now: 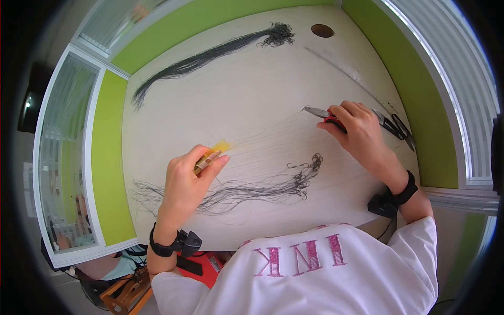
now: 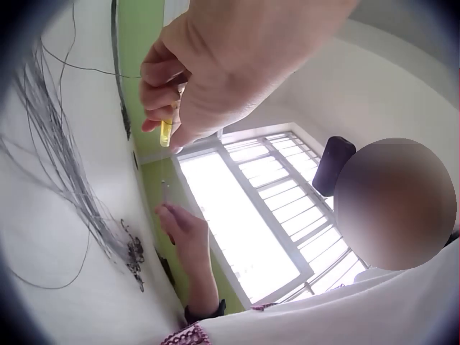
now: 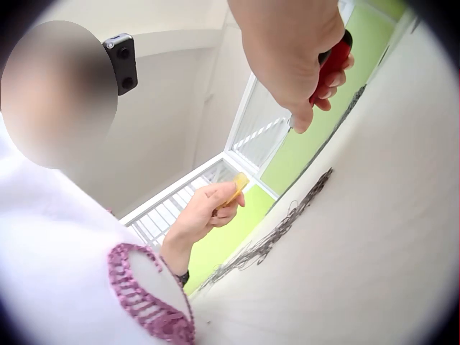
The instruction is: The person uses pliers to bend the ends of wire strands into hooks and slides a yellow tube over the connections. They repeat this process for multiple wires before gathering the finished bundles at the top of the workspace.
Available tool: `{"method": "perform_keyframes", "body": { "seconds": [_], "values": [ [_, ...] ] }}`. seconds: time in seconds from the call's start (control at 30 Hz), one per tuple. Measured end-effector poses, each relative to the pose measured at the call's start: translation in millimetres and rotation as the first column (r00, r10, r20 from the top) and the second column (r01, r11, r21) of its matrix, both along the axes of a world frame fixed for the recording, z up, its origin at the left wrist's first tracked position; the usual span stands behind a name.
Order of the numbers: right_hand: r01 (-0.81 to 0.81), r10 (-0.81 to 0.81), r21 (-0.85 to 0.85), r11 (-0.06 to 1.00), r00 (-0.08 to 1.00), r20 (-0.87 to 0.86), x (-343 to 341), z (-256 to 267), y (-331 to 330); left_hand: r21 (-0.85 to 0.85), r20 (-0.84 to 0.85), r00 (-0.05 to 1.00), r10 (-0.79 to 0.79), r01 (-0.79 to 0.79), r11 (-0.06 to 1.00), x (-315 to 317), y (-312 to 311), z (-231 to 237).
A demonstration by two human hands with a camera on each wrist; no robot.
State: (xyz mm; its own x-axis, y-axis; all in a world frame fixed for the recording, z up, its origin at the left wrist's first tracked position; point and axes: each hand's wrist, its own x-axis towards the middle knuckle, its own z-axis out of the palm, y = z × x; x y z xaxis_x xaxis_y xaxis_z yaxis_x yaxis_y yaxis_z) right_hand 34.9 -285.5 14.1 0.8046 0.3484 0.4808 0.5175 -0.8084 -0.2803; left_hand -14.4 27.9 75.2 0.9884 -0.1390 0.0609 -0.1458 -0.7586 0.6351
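My left hand [image 1: 186,176] pinches a small yellow object [image 1: 211,156] between thumb and fingers; it has a patterned side and a see-through yellow end, and its kind I cannot tell. My right hand [image 1: 361,128] grips red-and-black-handled pliers [image 1: 316,112], their nose pointing left. A fish hook [image 1: 305,108] sits at the plier tips, and a thin line runs from there toward the yellow object. Below the hands lies a loose bundle of dark lines [image 1: 247,193] with hooks [image 1: 302,184] at its right end. The left wrist view shows the yellow object [image 2: 166,132] beneath the fingers.
A second, tighter bundle of hooked lines [image 1: 210,59] lies along the table's back. Dark-handled scissors [image 1: 396,127] and a clear ruler [image 1: 349,75] are at the right side. A round hole [image 1: 322,31] pierces the white tabletop [image 1: 252,89]. Green panels [image 1: 420,79] border the table.
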Motion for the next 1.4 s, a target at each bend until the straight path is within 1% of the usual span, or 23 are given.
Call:
{"method": "perform_keyframes", "body": {
  "seconds": [0.07, 0.13, 0.17, 0.23, 0.27, 0.33, 0.37, 0.43, 0.57, 0.63, 0.67, 0.73, 0.87, 0.93, 0.97, 1.03, 1.07, 1.13, 1.17, 1.23, 1.27, 1.33, 1.4],
  "values": [
    [0.04, -0.039, 0.014, 0.999, 0.998, -0.049, 6, -4, -5, 0.039, -0.033, 0.999, 0.012, -0.011, 0.999, 7, 24, 11],
    [0.079, -0.081, -0.058, 0.995, 0.996, -0.029, 13, -11, -10, -0.079, -0.247, 0.961, 0.12, -0.144, 0.986, 18, 59, 16],
    [0.101, -0.105, -0.06, 0.993, 0.992, -0.063, 14, -12, -12, -0.064, -0.241, 0.964, 0.115, -0.134, 0.989, 25, 75, 18],
    [0.125, -0.128, -0.057, 0.991, 0.99, -0.057, 17, -15, -13, -0.113, -0.294, 0.926, 0.238, -0.281, 0.953, 42, 108, 21],
    [0.139, -0.143, -0.069, 0.988, 0.988, -0.056, 18, -16, -14, -0.106, -0.288, 0.928, 0.235, -0.275, 0.956, 50, 125, 18],
    [0.159, -0.165, -0.087, 0.983, 0.983, -0.074, 22, -16, -15, -0.017, -0.239, 0.904, 0.355, -0.369, 0.929, 67, 158, 8],
    [0.168, -0.179, -0.114, 0.979, 0.979, -0.094, 23, -16, -16, -0.014, -0.232, 0.905, 0.355, -0.368, 0.93, 73, 172, 0],
    [0.187, -0.195, -0.101, 0.977, 0.978, -0.071, 24, -17, -16, 0.089, -0.182, 0.879, 0.44, -0.431, 0.898, 81, 203, -11],
    [0.232, -0.239, -0.118, 0.966, 0.97, -0.046, 27, -18, -13, 0.14, -0.123, 0.896, 0.427, -0.41, 0.901, 79, 247, -25],
    [0.204, -0.206, -0.138, 0.969, 0.979, -0.005, 31, -21, -12, 0.313, 0.026, 0.899, 0.438, -0.423, 0.85, 78, 252, -26],
    [0.182, -0.178, -0.157, 0.971, 0.983, 0.041, 33, -22, -13, 0.312, 0.021, 0.898, 0.44, -0.424, 0.85, 75, 253, -27],
    [0.184, -0.18, -0.177, 0.967, 0.983, 0.039, 33, -21, -11, 0.414, 0.116, 0.886, 0.45, -0.455, 0.789, 69, 247, -22],
    [0.193, -0.19, -0.231, 0.954, 0.981, 0.035, 31, -19, -11, 0.439, 0.206, 0.905, 0.372, -0.425, 0.792, 65, 256, -30],
    [0.205, -0.201, -0.247, 0.947, 0.979, 0.041, 30, -17, -10, 0.447, 0.278, 0.919, 0.28, -0.382, 0.809, 62, 226, -21],
    [0.205, -0.2, -0.258, 0.944, 0.979, 0.047, 29, -16, -9, 0.443, 0.276, 0.922, 0.271, -0.373, 0.815, 61, 206, -16],
    [0.202, -0.206, -0.273, 0.941, 0.978, 0.015, 27, -11, -9, 0.34, 0.223, 0.974, 0.045, -0.121, 0.933, 58, 161, -11],
    [0.189, -0.202, -0.279, 0.942, 0.979, -0.017, 25, -8, -10, 0.331, 0.222, 0.974, 0.04, -0.113, 0.937, 60, 154, -16],
    [0.191, -0.216, -0.29, 0.938, 0.975, -0.058, 21, -4, -13, 0.314, 0.113, 0.989, -0.096, 0.056, 0.948, 64, 145, -22],
    [0.187, -0.223, -0.289, 0.939, 0.97, -0.1, 20, -1, -13, 0.312, 0.115, 0.988, -0.101, 0.061, 0.948, 66, 146, -26],
    [0.189, -0.224, -0.276, 0.942, 0.969, -0.101, 19, 2, -16, 0.227, 0.056, 0.996, -0.075, 0.061, 0.972, 72, 153, -40],
    [0.187, -0.221, -0.262, 0.947, 0.97, -0.104, 19, 3, -17, 0.227, 0.059, 0.995, -0.083, 0.068, 0.971, 73, 157, -43],
    [0.164, -0.185, -0.238, 0.957, 0.981, -0.066, 24, 1, -16, 0.194, 0.047, 0.998, 0.029, -0.038, 0.98, 71, 162, -47],
    [0.131, -0.14, -0.215, 0.968, 0.99, -0.029, 32, -5, -13, 0.2, 0.053, 0.998, 0.034, -0.044, 0.979, 66, 163, -48]
  ]
}}
